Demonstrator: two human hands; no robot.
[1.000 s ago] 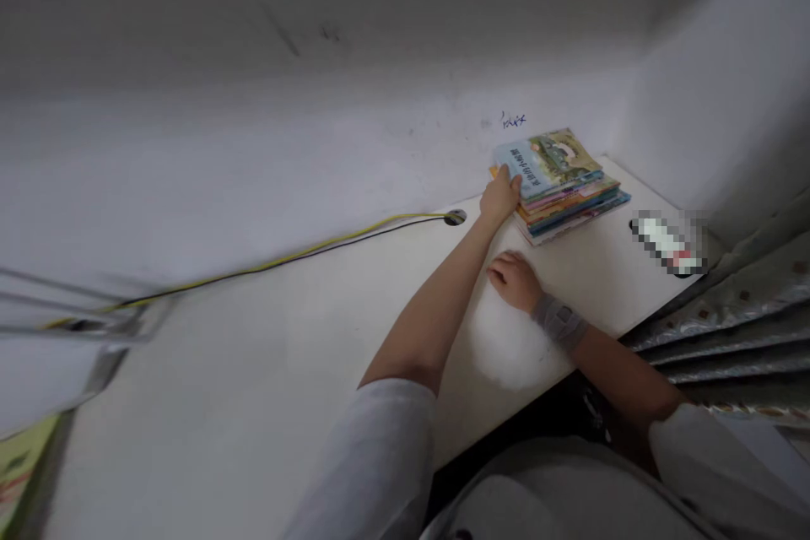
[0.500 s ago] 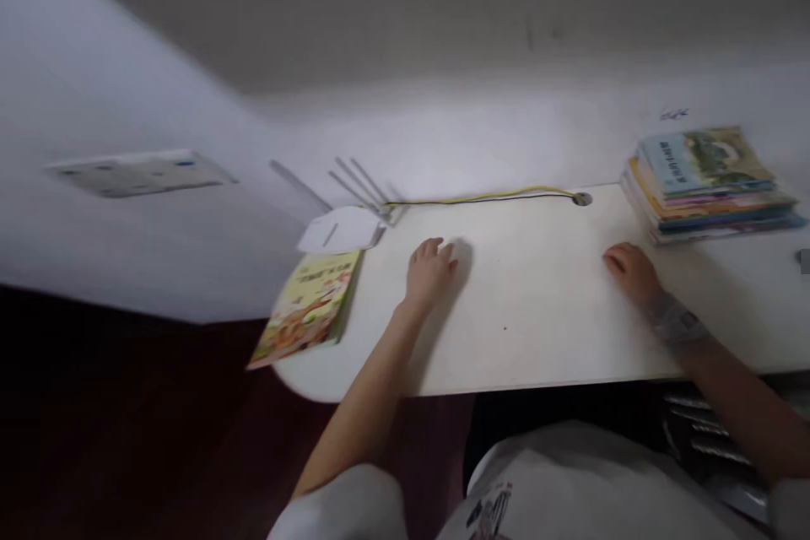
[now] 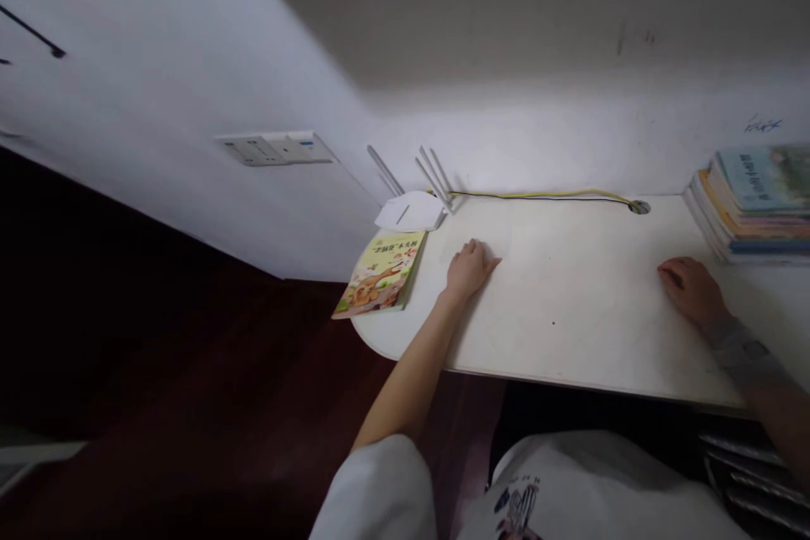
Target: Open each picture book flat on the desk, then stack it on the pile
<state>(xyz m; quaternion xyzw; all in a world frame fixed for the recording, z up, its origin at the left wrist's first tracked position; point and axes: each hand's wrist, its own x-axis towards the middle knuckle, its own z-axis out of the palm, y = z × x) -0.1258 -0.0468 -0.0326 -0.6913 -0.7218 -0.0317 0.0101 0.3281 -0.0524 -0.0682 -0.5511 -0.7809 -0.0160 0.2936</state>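
My left hand (image 3: pixel 468 270) rests palm down on the white desk (image 3: pixel 569 295), thumb out to the side and nothing in it. Left of it lies a yellow picture book (image 3: pixel 383 274) with an animal on its cover, its lower corner over the desk's rounded end. Directly behind that book is a white router (image 3: pixel 411 211) with several raised antennas. My right hand (image 3: pixel 694 291) lies on the desk with its fingers curled in and no object showing. It is nearest to a stack of books (image 3: pixel 759 211) at the right, cut off by the picture edge.
A yellow and black cable (image 3: pixel 544 195) runs along the back wall to a round hole (image 3: pixel 640 207) in the desk. Socket plates (image 3: pixel 275 149) are on the left wall. A dark floor (image 3: pixel 253 405) lies beyond the desk's left end.
The view has turned left, so the desk and books sit further right in the picture. My left hand has come down flat onto the desk. My right hand stays curled.
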